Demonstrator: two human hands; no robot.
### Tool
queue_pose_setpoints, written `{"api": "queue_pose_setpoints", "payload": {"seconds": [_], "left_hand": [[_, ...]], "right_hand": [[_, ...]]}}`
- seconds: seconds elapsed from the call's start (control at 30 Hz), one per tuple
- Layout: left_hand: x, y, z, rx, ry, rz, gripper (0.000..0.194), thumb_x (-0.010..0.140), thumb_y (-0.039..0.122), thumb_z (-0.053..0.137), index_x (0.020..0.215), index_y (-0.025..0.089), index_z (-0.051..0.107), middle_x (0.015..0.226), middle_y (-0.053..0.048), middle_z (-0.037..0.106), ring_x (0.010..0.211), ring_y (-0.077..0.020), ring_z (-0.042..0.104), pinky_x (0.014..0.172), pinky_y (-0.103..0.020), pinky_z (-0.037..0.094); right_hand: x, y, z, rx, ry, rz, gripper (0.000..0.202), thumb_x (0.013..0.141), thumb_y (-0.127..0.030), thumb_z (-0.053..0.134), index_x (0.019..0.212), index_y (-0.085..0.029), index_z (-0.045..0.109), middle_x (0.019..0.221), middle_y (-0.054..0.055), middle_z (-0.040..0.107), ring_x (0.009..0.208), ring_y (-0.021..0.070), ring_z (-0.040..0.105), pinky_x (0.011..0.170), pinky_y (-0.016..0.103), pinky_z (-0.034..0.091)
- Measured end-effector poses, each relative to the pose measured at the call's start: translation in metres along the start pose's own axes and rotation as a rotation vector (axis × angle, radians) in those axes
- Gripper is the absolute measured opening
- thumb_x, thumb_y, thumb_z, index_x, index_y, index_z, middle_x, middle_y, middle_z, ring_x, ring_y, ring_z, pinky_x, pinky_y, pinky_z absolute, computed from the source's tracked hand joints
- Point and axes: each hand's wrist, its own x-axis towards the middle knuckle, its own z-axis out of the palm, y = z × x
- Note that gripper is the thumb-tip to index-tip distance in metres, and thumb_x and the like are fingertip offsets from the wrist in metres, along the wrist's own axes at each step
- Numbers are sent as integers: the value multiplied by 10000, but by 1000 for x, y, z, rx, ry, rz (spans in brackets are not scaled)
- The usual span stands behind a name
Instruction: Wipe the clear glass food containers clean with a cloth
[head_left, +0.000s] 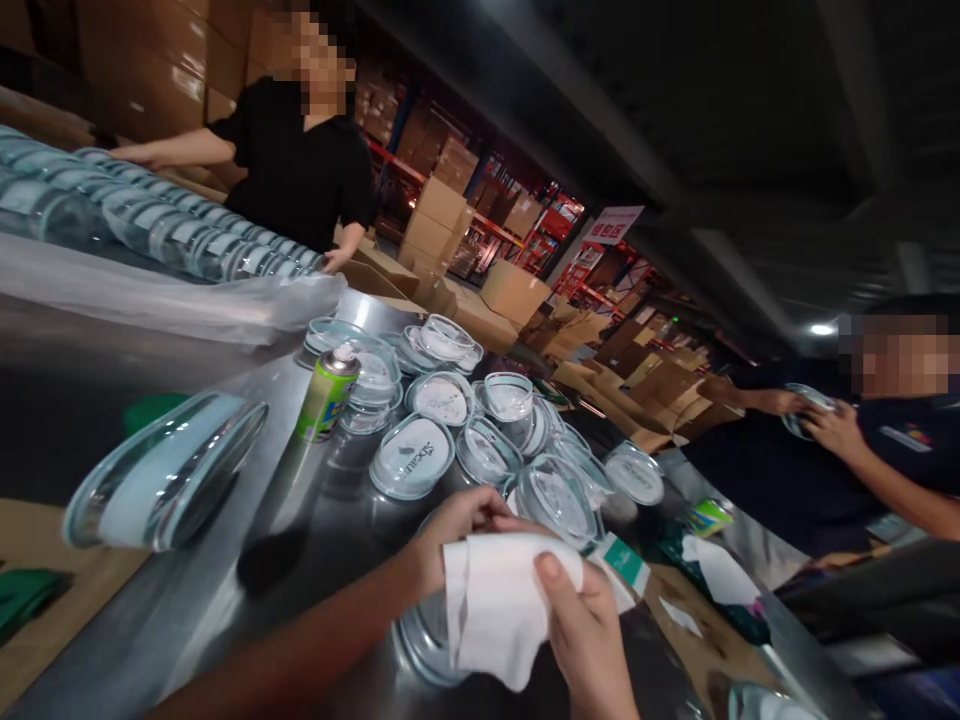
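Observation:
A white cloth (499, 605) hangs folded from my right hand (589, 620), whose thumb presses on it. My left hand (454, 530) is behind the cloth's upper edge with its fingers curled; what they grip, if anything, is hidden. Under the cloth, clear rounded containers (420, 645) rest on the metal table (315, 590), partly covered by my hands. Just beyond, several clear containers with pale blue rims lie in a loose pile, one with dark lettering (412, 455). A green spray can (328, 395) stands upright left of the pile.
One large clear container (165, 470) lies at the left. Rows of similar containers (217, 240) fill the back left, near a person in black (300, 180). Another person (787, 450) at the right holds a container. Cardboard boxes (514, 290) stand behind the table.

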Motion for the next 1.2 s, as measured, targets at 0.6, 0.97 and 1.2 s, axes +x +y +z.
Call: {"api": "queue_pose_setpoints", "payload": {"seconds": [0.6, 0.97, 1.2], "left_hand": [[-28, 5, 13, 779, 219, 615, 197, 880, 227, 510, 693, 188, 461, 691, 18, 530, 668, -125, 516, 614, -236, 362], [-33, -12, 26, 890, 228, 823, 234, 840, 47, 442, 980, 192, 562, 977, -66, 621, 905, -164, 625, 790, -271, 513], [-38, -39, 35, 1099, 116, 1041, 463, 946, 177, 385, 1404, 112, 392, 1330, -194, 560, 1246, -244, 532, 993, -332, 504]], "right_hand": [[5, 30, 10, -69, 523, -118, 232, 746, -342, 737, 931, -203, 752, 988, 80, 724, 850, 223, 667, 743, 295, 537], [0, 21, 32, -161, 449, -265, 338, 897, -345, 544, 1214, -264, 631, 1356, 65, 539, 1235, 251, 494, 1043, 399, 390], [-10, 16, 38, 250, 685, -7, 494, 783, -571, 622, 1140, -231, 654, 1206, 57, 651, 1200, 231, 538, 962, 303, 469]]}}
